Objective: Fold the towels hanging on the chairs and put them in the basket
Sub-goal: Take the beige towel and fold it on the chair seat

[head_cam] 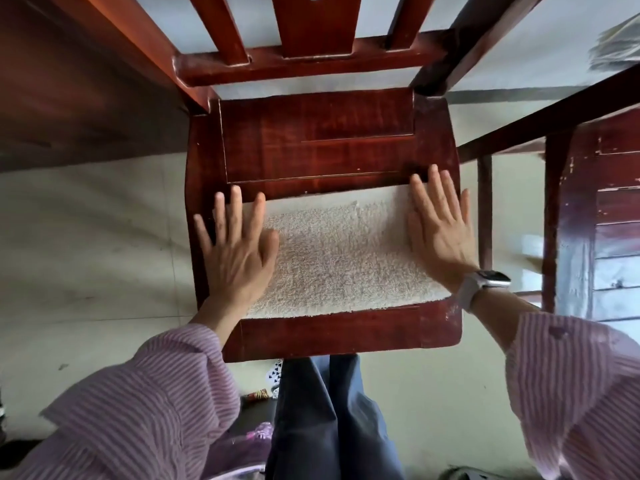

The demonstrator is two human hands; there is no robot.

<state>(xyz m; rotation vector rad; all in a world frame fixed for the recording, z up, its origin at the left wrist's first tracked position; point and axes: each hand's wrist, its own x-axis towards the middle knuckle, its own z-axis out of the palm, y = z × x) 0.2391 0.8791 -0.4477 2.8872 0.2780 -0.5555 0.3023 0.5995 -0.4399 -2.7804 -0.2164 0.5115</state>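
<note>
A cream terry towel [341,258], folded into a rectangle, lies flat on the front half of a red-brown wooden chair seat [318,147]. My left hand [235,251] rests flat on the towel's left end, fingers spread, partly over the seat's left edge. My right hand [440,226], with a white watch on the wrist, lies flat on the towel's right end. Neither hand grips the cloth. No basket is in view.
The chair's slatted back [311,39] rises at the top. A second dark wooden chair [595,202] stands at the right. A dark wooden surface [69,91] fills the upper left. Pale tiled floor [86,271] lies around, with small items near my feet.
</note>
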